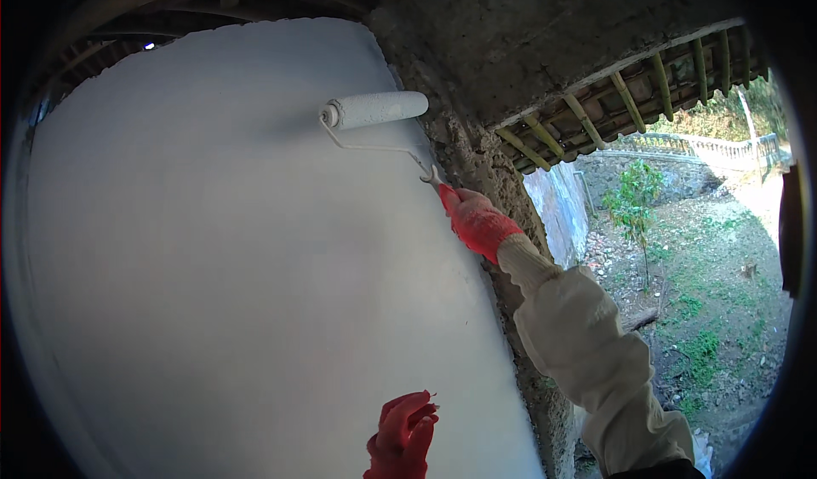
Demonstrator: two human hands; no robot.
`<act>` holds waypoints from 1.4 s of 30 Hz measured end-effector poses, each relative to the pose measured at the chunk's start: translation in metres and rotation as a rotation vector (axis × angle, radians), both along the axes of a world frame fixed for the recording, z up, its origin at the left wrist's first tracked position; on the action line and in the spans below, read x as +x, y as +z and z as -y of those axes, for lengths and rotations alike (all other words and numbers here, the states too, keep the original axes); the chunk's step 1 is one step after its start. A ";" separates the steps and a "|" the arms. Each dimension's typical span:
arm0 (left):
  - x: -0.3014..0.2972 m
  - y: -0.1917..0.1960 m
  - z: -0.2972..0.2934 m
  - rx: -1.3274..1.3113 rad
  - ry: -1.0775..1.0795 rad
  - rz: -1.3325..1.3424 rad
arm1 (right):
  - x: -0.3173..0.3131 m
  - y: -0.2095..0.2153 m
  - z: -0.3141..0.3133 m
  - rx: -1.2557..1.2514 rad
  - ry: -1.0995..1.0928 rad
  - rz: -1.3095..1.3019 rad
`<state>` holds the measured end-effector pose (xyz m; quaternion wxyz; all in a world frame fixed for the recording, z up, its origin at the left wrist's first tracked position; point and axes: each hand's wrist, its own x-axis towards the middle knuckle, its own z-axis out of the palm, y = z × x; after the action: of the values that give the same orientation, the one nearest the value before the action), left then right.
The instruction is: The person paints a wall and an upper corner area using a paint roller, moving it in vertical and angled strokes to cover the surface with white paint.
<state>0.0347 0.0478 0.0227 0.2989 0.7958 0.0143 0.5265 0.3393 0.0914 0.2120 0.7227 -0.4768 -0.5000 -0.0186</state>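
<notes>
My right hand (pixel 481 222), in a red-coated work glove, is closed around the handle of a paint roller (pixel 381 110). The roller's white sleeve lies nearly level against the upper right part of a white wall (pixel 238 249), close to its rough edge. A bent wire frame joins the sleeve to the grip below. Down at the lower edge, my left hand (pixel 402 438) wears a red glove too. It is raised in front of the wall with half-curled fingers, the thumb a little apart, and nothing visible in it.
A rough, unpainted pillar (pixel 464 143) borders the wall on the right. Overhead are a dark concrete surface (pixel 545 36) and tiled eaves on poles (pixel 625 100). Outside stand a small tree (pixel 634 202) and a pale balustrade (pixel 672 145) beyond sloping, grassy ground.
</notes>
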 end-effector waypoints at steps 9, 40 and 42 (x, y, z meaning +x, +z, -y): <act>-0.046 -0.003 0.020 0.152 0.087 -0.044 | -0.003 -0.009 0.034 -0.308 0.165 -0.119; -0.057 -0.009 0.041 0.199 -0.024 -0.228 | -0.006 -0.022 0.048 -0.342 0.279 -0.123; -0.054 -0.006 0.041 0.207 -0.026 -0.229 | -0.007 0.013 0.043 -0.259 0.296 -0.072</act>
<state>-0.0193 0.0065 0.0167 0.2184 0.8773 -0.0163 0.4271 0.3327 0.0482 0.2252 0.6677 -0.4874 -0.5366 0.1693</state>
